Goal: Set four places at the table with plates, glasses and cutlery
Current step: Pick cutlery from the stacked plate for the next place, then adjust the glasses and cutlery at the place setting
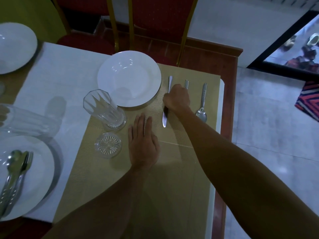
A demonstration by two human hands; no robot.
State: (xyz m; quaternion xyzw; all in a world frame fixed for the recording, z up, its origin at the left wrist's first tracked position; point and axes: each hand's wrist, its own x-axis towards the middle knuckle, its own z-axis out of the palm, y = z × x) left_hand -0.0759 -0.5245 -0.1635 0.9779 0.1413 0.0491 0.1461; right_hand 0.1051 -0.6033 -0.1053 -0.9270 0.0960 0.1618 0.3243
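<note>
Along the counter's (57,69) left edge sit a bare white far plate (15,47) and a near plate (38,183) carrying a spare spoon (14,157) and a spare fork (28,159) laid together. Between them an edge glass (25,119), clear and ribbed, is cut by the frame. On the tan woven mat (172,178) a tall glass (105,109) stands upright, faceted and clear, just beside the middle plate (129,78), which is round, white and deep-welled and overlaps the mat's far corner. Near the tall glass sits a low cut-glass dish (108,145). The left grip (143,145) lies flat on the mat, fingers straight and together, holding nothing. Right of the middle plate a steel knife (164,119) lies lengthwise, blade toward the viewer. The right grip (177,98) is curled over its middle, thumb against the handle, clasping it. A fork (186,83) shows only its handle beyond the knuckles, tines hidden. Furthest right a spoon (202,104) lies on the mat, bowl nearest, apart from the right grip.
</note>
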